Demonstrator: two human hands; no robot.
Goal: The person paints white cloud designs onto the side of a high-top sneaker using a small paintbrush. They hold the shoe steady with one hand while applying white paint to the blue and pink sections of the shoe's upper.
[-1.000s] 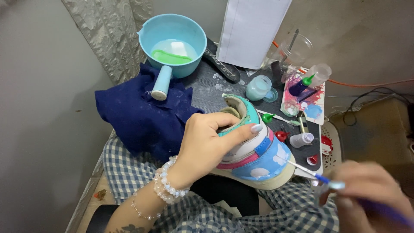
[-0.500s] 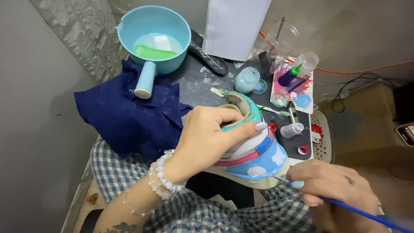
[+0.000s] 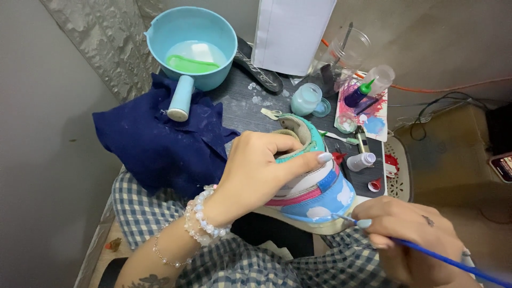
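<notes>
Now the brush [image 3: 442, 258] has come back to the sneaker [image 3: 314, 186]: 1 second ago its tip hung off to the right, clear of the sole, and half a second ago the right hand [image 3: 410, 242] was already closing in low at the toe. Its bristles now touch the blue, cloud-painted side panel near the lower centre of the frame, so paint is going on rather than being fetched. The left hand [image 3: 256, 173] has not shifted its grip between the pictures, which keeps the sneaker steady at the same tilt on the lap.

The left hand's fingers are curled closed around the heel collar, thumb [image 3: 304, 160] lying flat along the teal rim and the other fingers wrapped over the far side, out of sight. A beaded bracelet [image 3: 205, 221] sits at that wrist. The right hand's fingers are pinched shut on the thin blue handle, which runs out toward the lower right corner.

Behind the sneaker, a dark blue cloth [image 3: 154, 144] lies at centre left, a light blue basin [image 3: 192, 45] of water sits at upper centre, and a paint-smeared palette [image 3: 368, 109] with small bottles fills the upper right of the dark tabletop [image 3: 250, 109].
</notes>
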